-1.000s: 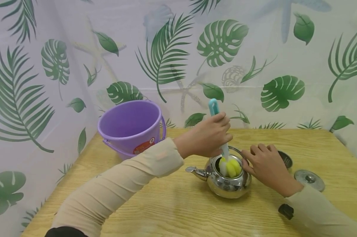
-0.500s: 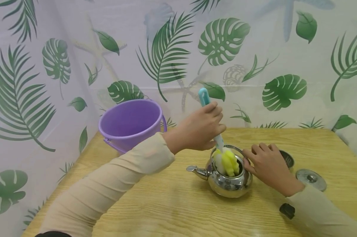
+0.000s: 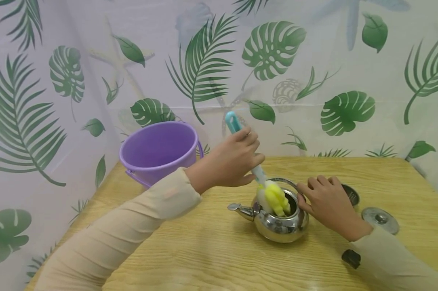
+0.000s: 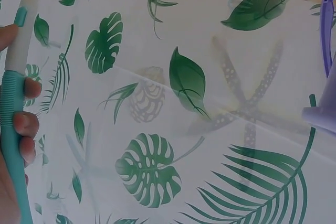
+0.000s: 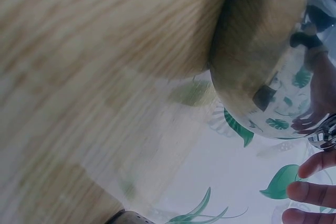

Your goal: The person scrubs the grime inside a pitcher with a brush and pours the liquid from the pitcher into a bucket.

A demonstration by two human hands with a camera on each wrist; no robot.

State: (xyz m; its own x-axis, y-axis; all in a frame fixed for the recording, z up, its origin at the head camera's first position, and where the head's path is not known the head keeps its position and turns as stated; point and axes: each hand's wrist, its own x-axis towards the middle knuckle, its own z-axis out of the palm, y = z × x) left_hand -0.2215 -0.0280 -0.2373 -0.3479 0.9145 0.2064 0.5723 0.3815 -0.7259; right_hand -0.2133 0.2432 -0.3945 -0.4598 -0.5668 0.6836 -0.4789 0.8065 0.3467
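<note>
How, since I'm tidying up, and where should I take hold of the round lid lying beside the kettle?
Probably by its knob, pinched from above: the lid lies flat with the knob standing up in its middle. Coming down from the right looks clearest, as the right hand is on its left.

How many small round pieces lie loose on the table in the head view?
2, both right of the kettle: the knobbed lid and, farther back, a perforated piece, partly covered. More could be hidden.

A booth-like indoor setup: leaf-print sheeting (image 3: pixel 219 52) behind and beside a wood-grain table (image 3: pixel 204 250).
</note>
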